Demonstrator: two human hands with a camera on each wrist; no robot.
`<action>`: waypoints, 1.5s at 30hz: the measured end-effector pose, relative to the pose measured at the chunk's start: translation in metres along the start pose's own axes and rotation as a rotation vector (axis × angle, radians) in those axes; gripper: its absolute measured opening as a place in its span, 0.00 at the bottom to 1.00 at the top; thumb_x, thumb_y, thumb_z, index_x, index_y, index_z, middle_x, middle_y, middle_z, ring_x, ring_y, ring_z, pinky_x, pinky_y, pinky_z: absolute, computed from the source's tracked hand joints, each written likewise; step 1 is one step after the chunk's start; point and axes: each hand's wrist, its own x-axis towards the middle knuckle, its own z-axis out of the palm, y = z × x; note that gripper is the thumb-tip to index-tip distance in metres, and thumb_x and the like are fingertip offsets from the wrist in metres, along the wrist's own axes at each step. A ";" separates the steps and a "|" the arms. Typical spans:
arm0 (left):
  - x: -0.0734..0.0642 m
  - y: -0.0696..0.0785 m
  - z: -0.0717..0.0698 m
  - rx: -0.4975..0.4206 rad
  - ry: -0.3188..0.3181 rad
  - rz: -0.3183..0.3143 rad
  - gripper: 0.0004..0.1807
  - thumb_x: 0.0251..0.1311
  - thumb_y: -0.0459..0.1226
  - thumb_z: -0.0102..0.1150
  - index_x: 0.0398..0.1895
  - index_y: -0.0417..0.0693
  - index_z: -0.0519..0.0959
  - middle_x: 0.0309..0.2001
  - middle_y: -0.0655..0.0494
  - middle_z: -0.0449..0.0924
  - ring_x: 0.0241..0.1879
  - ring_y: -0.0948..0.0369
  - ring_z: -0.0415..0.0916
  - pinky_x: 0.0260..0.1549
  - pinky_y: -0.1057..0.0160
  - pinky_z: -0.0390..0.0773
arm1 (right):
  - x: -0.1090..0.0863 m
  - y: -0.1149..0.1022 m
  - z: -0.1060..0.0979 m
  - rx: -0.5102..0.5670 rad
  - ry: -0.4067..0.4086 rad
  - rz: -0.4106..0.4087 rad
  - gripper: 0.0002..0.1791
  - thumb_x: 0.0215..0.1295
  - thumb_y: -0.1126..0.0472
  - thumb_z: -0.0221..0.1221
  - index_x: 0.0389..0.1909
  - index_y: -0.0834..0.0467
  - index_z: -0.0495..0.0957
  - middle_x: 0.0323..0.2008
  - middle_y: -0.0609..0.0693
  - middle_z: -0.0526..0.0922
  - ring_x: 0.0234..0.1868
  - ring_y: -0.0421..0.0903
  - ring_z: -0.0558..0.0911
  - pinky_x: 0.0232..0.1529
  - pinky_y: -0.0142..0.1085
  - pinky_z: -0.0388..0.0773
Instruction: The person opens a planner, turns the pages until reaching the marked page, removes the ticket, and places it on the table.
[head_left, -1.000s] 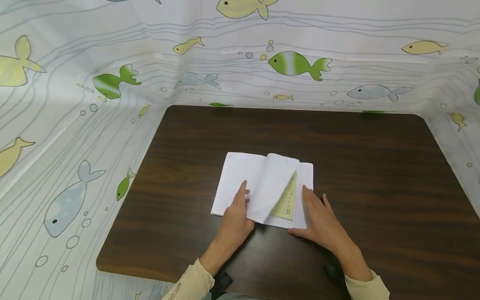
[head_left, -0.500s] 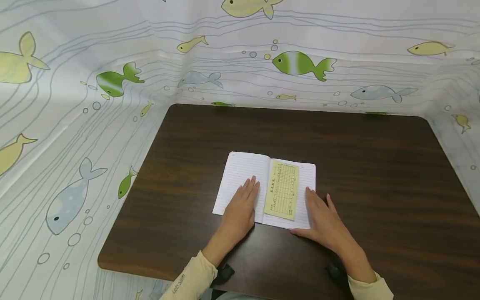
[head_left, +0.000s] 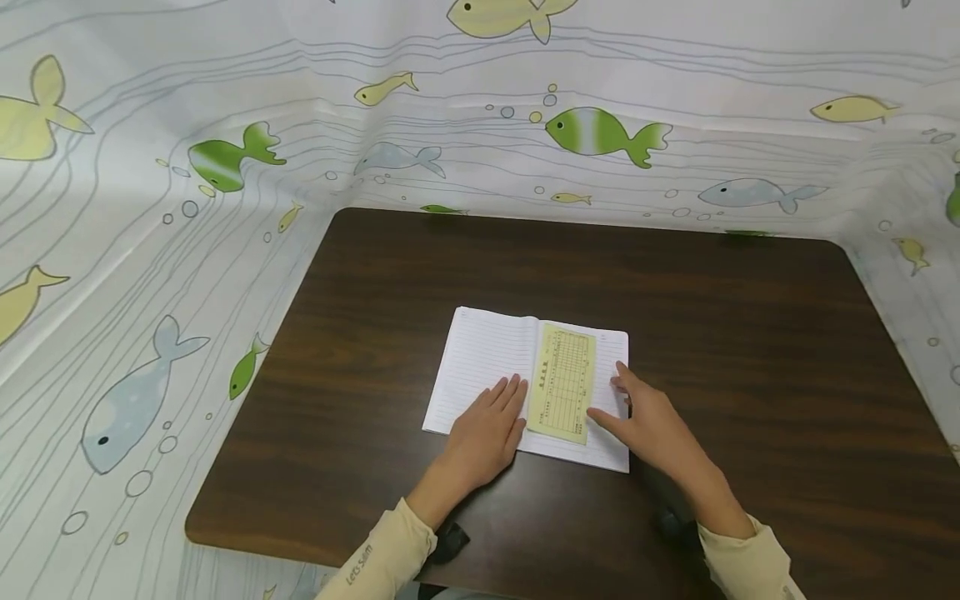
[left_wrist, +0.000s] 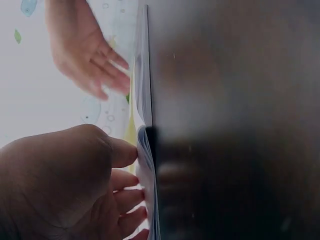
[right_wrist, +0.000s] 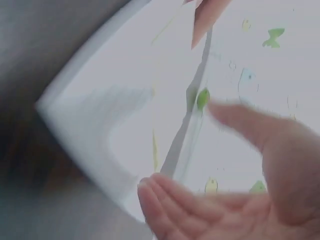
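An open lined notebook point(head_left: 483, 346) lies on the brown table, and a pale yellow slip point(head_left: 564, 383) printed with a grid rests on its right page. My left hand point(head_left: 483, 433) presses the left page near the fold, fingers straight and close together; in the left wrist view the thumb touches the bent pages at the spine. Over the right edge of the notebook hovers my right hand point(head_left: 654, 421), thumb and fingers spread apart. Seen from the right wrist, this hand point(right_wrist: 280, 175) has nothing between thumb and fingers, with the page point(right_wrist: 85, 120) beyond its fingertips.
The dark wood-grain table point(head_left: 750, 358) stretches around the notebook on all sides. A white sheet point(head_left: 300, 92) printed with fish hangs behind and at both sides of it. Dark wrist straps point(head_left: 450, 542) show below the sleeves.
A turned page came down to the left, uncovering the whole yellow slip. My left hand then flattened on the left page. The right hand lifted off the right page's lower corner.
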 end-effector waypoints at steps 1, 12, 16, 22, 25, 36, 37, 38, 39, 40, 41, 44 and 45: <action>0.000 0.001 0.000 -0.008 0.003 -0.008 0.30 0.78 0.42 0.49 0.77 0.38 0.64 0.76 0.43 0.65 0.77 0.50 0.61 0.73 0.52 0.63 | 0.005 -0.004 0.000 0.027 0.009 0.030 0.51 0.67 0.51 0.69 0.75 0.78 0.53 0.63 0.71 0.77 0.61 0.66 0.79 0.58 0.58 0.78; -0.007 0.013 0.004 -0.111 -0.003 -0.055 0.32 0.77 0.41 0.52 0.78 0.35 0.62 0.77 0.41 0.62 0.78 0.50 0.58 0.74 0.55 0.61 | 0.043 -0.018 0.014 0.098 0.007 0.212 0.35 0.65 0.51 0.68 0.56 0.75 0.68 0.47 0.69 0.80 0.41 0.57 0.80 0.37 0.45 0.77; -0.007 0.015 0.005 -0.108 0.008 -0.046 0.32 0.76 0.40 0.52 0.77 0.33 0.63 0.77 0.40 0.62 0.77 0.49 0.59 0.74 0.55 0.61 | 0.046 -0.019 0.020 0.107 -0.007 0.241 0.43 0.64 0.50 0.69 0.65 0.78 0.63 0.48 0.68 0.82 0.42 0.57 0.80 0.42 0.48 0.77; -0.005 0.017 0.006 -0.099 0.024 -0.037 0.32 0.75 0.40 0.52 0.76 0.32 0.64 0.76 0.39 0.63 0.77 0.49 0.60 0.74 0.55 0.62 | 0.046 -0.017 0.027 0.204 0.041 0.215 0.39 0.67 0.56 0.67 0.69 0.75 0.64 0.42 0.63 0.84 0.38 0.52 0.79 0.38 0.41 0.76; -0.004 0.018 0.005 -0.103 0.025 -0.034 0.31 0.76 0.40 0.52 0.76 0.32 0.64 0.76 0.39 0.64 0.77 0.49 0.60 0.73 0.55 0.62 | 0.042 -0.012 0.025 0.275 0.113 0.197 0.27 0.69 0.60 0.66 0.63 0.71 0.73 0.39 0.60 0.88 0.36 0.49 0.80 0.36 0.36 0.73; -0.009 0.014 0.002 -0.047 0.055 -0.047 0.30 0.75 0.41 0.54 0.74 0.34 0.67 0.74 0.40 0.68 0.74 0.49 0.65 0.71 0.54 0.67 | 0.033 0.045 -0.039 0.215 0.214 0.240 0.31 0.75 0.56 0.62 0.69 0.72 0.69 0.49 0.66 0.87 0.50 0.60 0.82 0.42 0.41 0.74; -0.010 0.014 0.002 -0.042 0.056 -0.047 0.30 0.76 0.41 0.54 0.74 0.34 0.67 0.74 0.39 0.68 0.74 0.49 0.65 0.70 0.54 0.67 | 0.032 0.055 -0.046 0.200 0.217 0.254 0.32 0.75 0.55 0.61 0.69 0.73 0.68 0.49 0.67 0.86 0.51 0.62 0.82 0.43 0.44 0.75; -0.010 0.013 0.002 -0.038 0.056 -0.046 0.30 0.75 0.41 0.54 0.74 0.33 0.67 0.73 0.39 0.68 0.74 0.49 0.65 0.70 0.55 0.67 | 0.031 0.064 -0.053 0.189 0.213 0.272 0.33 0.75 0.54 0.61 0.69 0.73 0.67 0.51 0.68 0.85 0.52 0.64 0.81 0.44 0.47 0.76; -0.010 0.013 0.002 -0.034 0.058 -0.046 0.30 0.75 0.41 0.55 0.74 0.33 0.67 0.73 0.39 0.68 0.74 0.49 0.65 0.70 0.55 0.68 | 0.031 0.074 -0.059 0.182 0.205 0.291 0.34 0.76 0.53 0.60 0.69 0.74 0.66 0.52 0.70 0.85 0.54 0.66 0.81 0.45 0.51 0.77; -0.011 0.014 0.001 -0.030 0.057 -0.047 0.30 0.75 0.41 0.55 0.74 0.33 0.68 0.73 0.39 0.68 0.74 0.49 0.66 0.70 0.55 0.68 | 0.030 0.082 -0.065 0.177 0.194 0.313 0.35 0.76 0.53 0.59 0.70 0.75 0.65 0.53 0.71 0.84 0.55 0.68 0.80 0.47 0.54 0.77; -0.011 0.014 0.001 -0.025 0.058 -0.047 0.30 0.75 0.41 0.55 0.74 0.33 0.68 0.73 0.39 0.69 0.74 0.49 0.66 0.70 0.55 0.68 | 0.029 0.091 -0.070 0.171 0.185 0.333 0.35 0.76 0.52 0.59 0.70 0.76 0.64 0.54 0.72 0.82 0.56 0.69 0.79 0.48 0.56 0.77; -0.012 0.014 0.001 -0.017 0.064 -0.045 0.30 0.74 0.41 0.56 0.74 0.33 0.68 0.73 0.39 0.69 0.73 0.49 0.66 0.70 0.55 0.69 | 0.026 0.111 -0.081 0.149 0.172 0.388 0.36 0.76 0.52 0.58 0.69 0.78 0.63 0.56 0.74 0.80 0.57 0.70 0.78 0.48 0.56 0.77; -0.012 0.014 0.001 -0.019 0.065 -0.043 0.30 0.74 0.41 0.56 0.74 0.33 0.68 0.73 0.39 0.69 0.73 0.49 0.66 0.69 0.54 0.69 | 0.025 0.116 -0.084 0.132 0.177 0.398 0.36 0.76 0.53 0.58 0.69 0.78 0.63 0.56 0.75 0.79 0.55 0.70 0.78 0.45 0.54 0.77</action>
